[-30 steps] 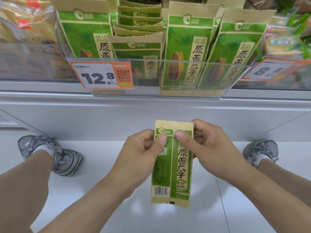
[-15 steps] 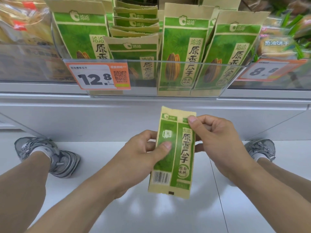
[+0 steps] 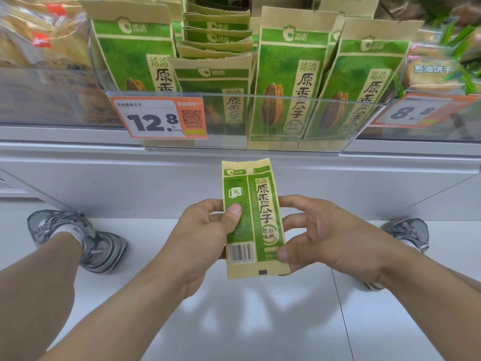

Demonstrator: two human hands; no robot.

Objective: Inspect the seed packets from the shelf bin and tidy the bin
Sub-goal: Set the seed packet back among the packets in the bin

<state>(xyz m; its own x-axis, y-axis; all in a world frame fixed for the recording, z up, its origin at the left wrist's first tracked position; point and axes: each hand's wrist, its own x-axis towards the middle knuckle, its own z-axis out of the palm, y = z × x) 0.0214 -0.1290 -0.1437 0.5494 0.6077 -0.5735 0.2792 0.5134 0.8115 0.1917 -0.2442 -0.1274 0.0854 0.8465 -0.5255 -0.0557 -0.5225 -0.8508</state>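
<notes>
In the head view, the seed packet [image 3: 251, 217] stood upright below the front edge of the clear shelf bin [image 3: 260, 121], side panel and barcode toward the camera. The left hand [image 3: 205, 235] pinched its left edge, thumb on the green panel, while the right hand [image 3: 322, 235] held the lower right corner with loosely spread fingers. The folded paper pouch looked light, crushable and slightly slick, so its stiffer side seams seemed the safest hold.

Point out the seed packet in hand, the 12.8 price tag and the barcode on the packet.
Held seed packet [image 3: 263, 204]: head view, on the green right panel with the large characters.
12.8 price tag [image 3: 153, 121]: head view, on the white field by the digits.
Barcode [image 3: 240, 252]: head view, on the bars at the packet's lower left.
</notes>
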